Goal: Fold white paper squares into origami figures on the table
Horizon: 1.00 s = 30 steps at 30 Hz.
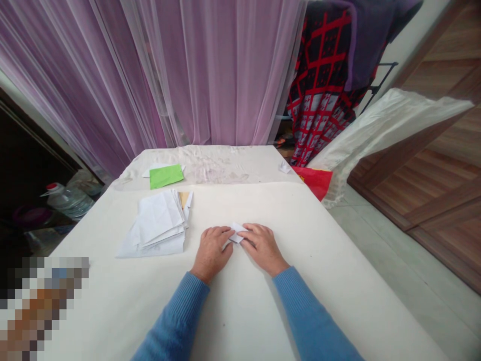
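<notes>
**Both hands bent over one small folded paper**

The left hand and right hand meet over the bench, backs up and fingers curved inward. Between their fingertips lies the small folded paper, pinched from both sides; how firmly, I cannot tell. The left fingers bend across its left end with the thumb nearer the body, and the right thumb and fingers take its right end. The forearms, in blue sleeves, slant inward from either side, wrists low and close to the bench.

Left of the left hand sits a loose stack of white paper, with a tan piece showing at its right edge. Beyond the stack, ahead and left of the hands, a green sheet overlaps white paper. Ahead and right of the hands, a crumpled white paper rests near the far edge. Just past it, a red bag carries yellow marks too small to read. Far left of the hands, beside the bench, stands a clear bottle with a red cap.
</notes>
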Available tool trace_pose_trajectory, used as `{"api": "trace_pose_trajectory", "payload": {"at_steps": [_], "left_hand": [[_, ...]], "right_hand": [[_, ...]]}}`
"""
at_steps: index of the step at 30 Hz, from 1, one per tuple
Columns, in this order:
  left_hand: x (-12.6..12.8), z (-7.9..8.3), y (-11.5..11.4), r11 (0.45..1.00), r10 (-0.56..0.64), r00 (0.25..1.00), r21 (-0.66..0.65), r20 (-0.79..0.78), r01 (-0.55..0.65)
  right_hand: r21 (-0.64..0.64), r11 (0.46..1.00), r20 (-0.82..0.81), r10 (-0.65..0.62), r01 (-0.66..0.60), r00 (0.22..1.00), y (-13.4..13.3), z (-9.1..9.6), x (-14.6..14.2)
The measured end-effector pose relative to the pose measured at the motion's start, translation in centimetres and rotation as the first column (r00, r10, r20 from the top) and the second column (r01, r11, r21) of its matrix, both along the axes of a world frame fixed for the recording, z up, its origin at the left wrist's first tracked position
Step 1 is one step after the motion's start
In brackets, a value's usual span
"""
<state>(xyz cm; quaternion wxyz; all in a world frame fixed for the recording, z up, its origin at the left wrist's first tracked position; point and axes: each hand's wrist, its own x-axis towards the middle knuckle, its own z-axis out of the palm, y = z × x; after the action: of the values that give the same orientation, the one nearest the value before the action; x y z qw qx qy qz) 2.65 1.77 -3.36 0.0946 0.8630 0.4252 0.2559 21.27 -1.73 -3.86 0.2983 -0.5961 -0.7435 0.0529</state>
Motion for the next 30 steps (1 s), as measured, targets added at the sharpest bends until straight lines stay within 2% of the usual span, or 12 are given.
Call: {"api": "trace_pose_trajectory", "payload": {"at_steps": [6, 13, 20, 30], "left_hand": [[-0.3, -0.4, 0.6, 0.998, 0.052, 0.999, 0.024, 0.012, -0.053], [-0.5, 0.4, 0.7, 0.993, 0.115, 0.993, 0.018, -0.001, -0.115], [-0.2, 0.5, 0.6, 0.987, 0.158, 0.987, -0.022, 0.019, -0.158], [-0.1, 0.3, 0.6, 0.981, 0.191, 0.981, -0.038, 0.016, -0.190]], "right_hand": [[0.009, 1.000, -0.043, -0.016, 0.016, 0.999, 0.0, 0.1, 0.0], [-0.017, 1.000, -0.060, -0.027, 0.026, 0.998, 0.3, 0.2, 0.1], [-0.042, 0.989, -0.074, -0.143, 0.141, 0.987, 0.7, 0.4, 0.0], [-0.067, 0.980, 0.025, -0.185, 0.186, 0.982, 1.2, 0.8, -0.2]]}}
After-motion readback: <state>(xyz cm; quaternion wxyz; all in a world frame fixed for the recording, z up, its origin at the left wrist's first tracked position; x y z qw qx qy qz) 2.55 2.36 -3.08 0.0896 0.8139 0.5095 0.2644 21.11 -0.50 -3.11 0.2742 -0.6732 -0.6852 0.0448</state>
